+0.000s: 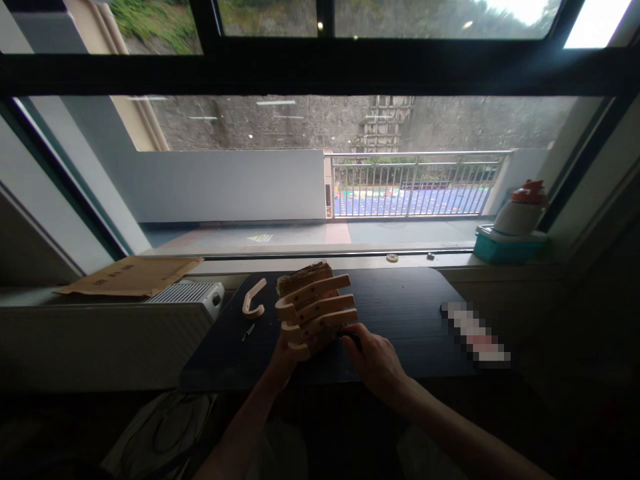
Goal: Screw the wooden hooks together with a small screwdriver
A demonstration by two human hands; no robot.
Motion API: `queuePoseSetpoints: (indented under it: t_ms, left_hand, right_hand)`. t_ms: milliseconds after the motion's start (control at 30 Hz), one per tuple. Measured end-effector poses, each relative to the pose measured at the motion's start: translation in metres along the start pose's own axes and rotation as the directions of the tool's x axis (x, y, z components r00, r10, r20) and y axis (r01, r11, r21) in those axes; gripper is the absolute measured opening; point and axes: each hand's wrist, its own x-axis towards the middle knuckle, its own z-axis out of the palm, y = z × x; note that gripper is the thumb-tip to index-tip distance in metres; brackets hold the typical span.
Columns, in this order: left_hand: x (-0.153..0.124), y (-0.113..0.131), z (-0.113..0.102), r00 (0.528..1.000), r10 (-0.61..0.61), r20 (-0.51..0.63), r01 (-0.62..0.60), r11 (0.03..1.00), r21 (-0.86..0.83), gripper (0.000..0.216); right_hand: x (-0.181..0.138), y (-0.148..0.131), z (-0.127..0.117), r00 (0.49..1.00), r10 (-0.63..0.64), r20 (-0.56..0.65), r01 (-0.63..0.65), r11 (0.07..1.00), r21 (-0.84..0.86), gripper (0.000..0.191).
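Note:
My left hand [281, 363] is closed around the lower left side of a rough-edged wooden block [305, 275], held tilted above the dark table; its fingers are partly hidden. Several pale wooden hooks [325, 307] lie side by side across the block, with dark spots like screw holes or screw heads on them. My right hand [377, 357] grips the dark handle of a screwdriver [351, 335]. Its thin shaft points left toward the lower hooks; the tip is hard to make out. One loose wooden hook [254, 300] lies left of the block, near some small screws [249, 332].
The dark table [405, 313] stands below a window sill. On the sill are a teal box [507, 247] with a white, red-topped container [523, 207], and a small roll [392, 258]. A brown envelope [135, 275] rests over the radiator [185, 292]. A blurred-out item [475, 337] lies at right.

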Motion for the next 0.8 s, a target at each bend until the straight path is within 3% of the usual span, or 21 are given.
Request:
queuePoseSetpoints:
  t_ms: [100, 233, 300, 367, 467, 567, 633, 700, 800]
  left_hand:
    - [-0.004, 0.005, 0.003, 1.0, -0.005, 0.003, 0.005, 1.0, 0.009, 0.069]
    - [-0.005, 0.006, 0.003, 0.999, -0.043, -0.007, 0.042, 0.999, -0.021, 0.062]
    - [-0.005, 0.006, 0.003, 0.998, -0.062, -0.014, 0.061, 0.998, -0.022, 0.056]
    - [-0.004, 0.006, 0.002, 0.998, -0.064, -0.013, 0.064, 0.998, -0.015, 0.049]
    - [-0.005, 0.005, 0.003, 0.999, -0.046, -0.01, 0.046, 0.999, -0.01, 0.046]
    - [-0.005, 0.005, 0.003, 0.999, -0.033, -0.031, 0.033, 0.999, -0.013, 0.048]
    - [-0.004, 0.005, 0.004, 0.999, -0.027, -0.031, 0.027, 1.0, -0.014, 0.049]
    - [-0.004, 0.005, 0.004, 0.999, -0.018, -0.03, 0.018, 1.0, -0.007, 0.047]
    - [-0.004, 0.004, 0.004, 0.999, -0.01, -0.031, 0.01, 1.0, 0.007, 0.043]
  right_hand:
    - [0.003, -0.006, -0.015, 0.979, -0.198, 0.046, 0.203, 0.954, -0.222, 0.022]
    - [0.009, -0.011, -0.03, 0.844, -0.512, 0.159, 0.518, 0.702, -0.489, 0.023]
    - [0.01, -0.011, -0.028, 0.793, -0.579, 0.186, 0.581, 0.632, -0.513, 0.019]
    - [0.01, -0.008, -0.019, 0.791, -0.59, 0.163, 0.586, 0.651, -0.483, 0.019]
    - [0.007, -0.004, 0.0, 0.885, -0.467, 0.002, 0.442, 0.836, -0.327, 0.017]
    - [0.002, -0.003, 0.014, 0.977, -0.142, -0.161, 0.143, 0.99, -0.004, 0.019]
    - [0.0, -0.002, 0.016, 0.988, 0.051, -0.145, -0.027, 0.986, 0.166, 0.025]
    - [0.0, -0.002, 0.011, 0.987, 0.143, -0.072, -0.126, 0.971, 0.206, 0.029]
    - [0.001, -0.004, -0.003, 0.998, 0.07, 0.01, -0.07, 0.997, 0.031, 0.026]
